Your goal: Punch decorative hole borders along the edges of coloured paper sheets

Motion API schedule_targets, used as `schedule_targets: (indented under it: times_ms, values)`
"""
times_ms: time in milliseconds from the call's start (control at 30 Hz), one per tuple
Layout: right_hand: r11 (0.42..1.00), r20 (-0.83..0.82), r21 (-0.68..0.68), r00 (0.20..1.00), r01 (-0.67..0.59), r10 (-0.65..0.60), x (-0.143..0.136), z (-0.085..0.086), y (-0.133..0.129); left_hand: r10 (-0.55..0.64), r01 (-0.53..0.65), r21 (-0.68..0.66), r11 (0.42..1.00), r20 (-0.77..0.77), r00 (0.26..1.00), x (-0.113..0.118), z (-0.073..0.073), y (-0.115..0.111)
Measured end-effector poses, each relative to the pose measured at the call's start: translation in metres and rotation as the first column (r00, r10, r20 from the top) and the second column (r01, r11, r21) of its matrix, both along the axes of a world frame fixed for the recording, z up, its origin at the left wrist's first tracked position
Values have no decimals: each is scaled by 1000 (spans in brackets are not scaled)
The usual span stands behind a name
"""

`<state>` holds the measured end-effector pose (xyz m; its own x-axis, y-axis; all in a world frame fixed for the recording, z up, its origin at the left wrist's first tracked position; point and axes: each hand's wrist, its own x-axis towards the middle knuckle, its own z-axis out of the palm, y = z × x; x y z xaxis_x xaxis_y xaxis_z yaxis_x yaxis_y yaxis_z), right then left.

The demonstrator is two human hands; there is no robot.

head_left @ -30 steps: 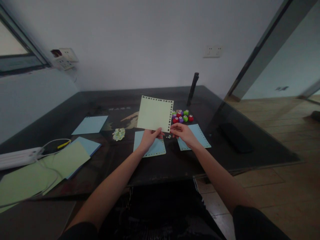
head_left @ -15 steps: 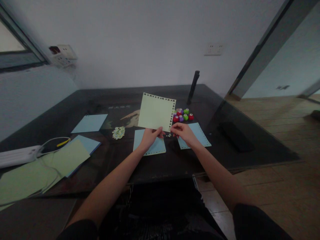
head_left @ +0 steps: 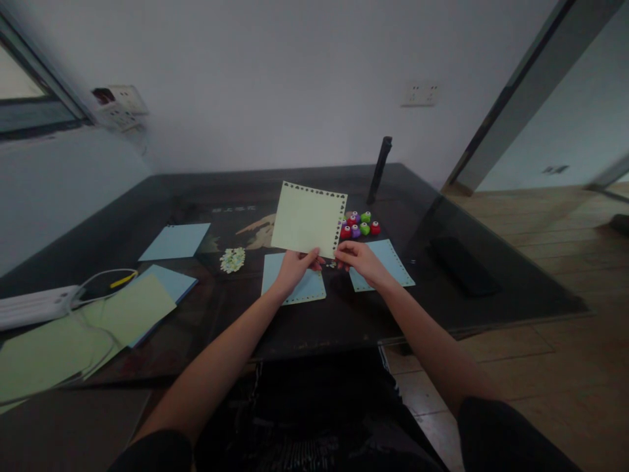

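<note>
Above the dark table a pale green sheet of paper [head_left: 307, 219] is held up, tilted toward me, with small dark punched shapes along its top and right edges. My left hand [head_left: 297, 267] pinches its lower edge between thumb and fingers. At the lower right corner my right hand [head_left: 356, 257] has its fingers closed, touching the sheet; whether anything small is between them I cannot make out. Beneath my left hand lies a blue sheet with a punched edge [head_left: 275, 278]. Another blue sheet [head_left: 393, 262] lies partly under my right hand. Tiny paper bits [head_left: 331, 265] lie between the hands.
Several red, green and purple craft punches [head_left: 364, 229] stand behind my right hand. A heap of paper cutouts [head_left: 232, 259] lies left. Further left are a blue sheet [head_left: 177, 241], green sheets [head_left: 135, 308] and a white power strip [head_left: 37, 307]. A black object [head_left: 464, 267] lies right.
Almost nothing differs. The view has shifted very slightly, and both hands remain at the lower edge of the green sheet.
</note>
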<state>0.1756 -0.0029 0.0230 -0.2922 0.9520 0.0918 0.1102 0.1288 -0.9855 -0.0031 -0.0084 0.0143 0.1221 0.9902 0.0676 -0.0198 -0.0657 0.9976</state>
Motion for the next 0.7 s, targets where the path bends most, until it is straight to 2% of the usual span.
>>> schedule_targets:
  times_ms: [200, 333, 433, 500, 533, 600, 700]
  values:
    - [997, -69, -50, 996, -62, 59, 0, 2, -2, -23, 25, -65, 998, 31, 999, 0, -3, 3]
    - [996, -118, -83, 993, -41, 31, -3, 0, -2, -76, 71, -164, 984, -21, 997, -5, 0, 4]
    - [994, -138, -106, 989, 33, -48, -7, -4, -1, -266, 226, -309, 924, -96, 959, -14, 9, 1]
    - [988, -145, -133, 985, 75, -94, -9, -7, 0, -450, 373, -372, 850, -147, 881, -19, 17, -3]
    - [986, -148, -143, 983, 87, -108, -11, -8, 1, -493, 414, -358, 837, -162, 855, -20, 19, -4]
    - [984, -152, -146, 981, 100, -122, -13, -11, 1, -455, 408, -246, 879, -179, 872, -21, 23, -5]
    - [986, -139, -135, 983, 99, -117, -17, -14, 2, -218, 222, -11, 975, -244, 945, -19, 19, -1]
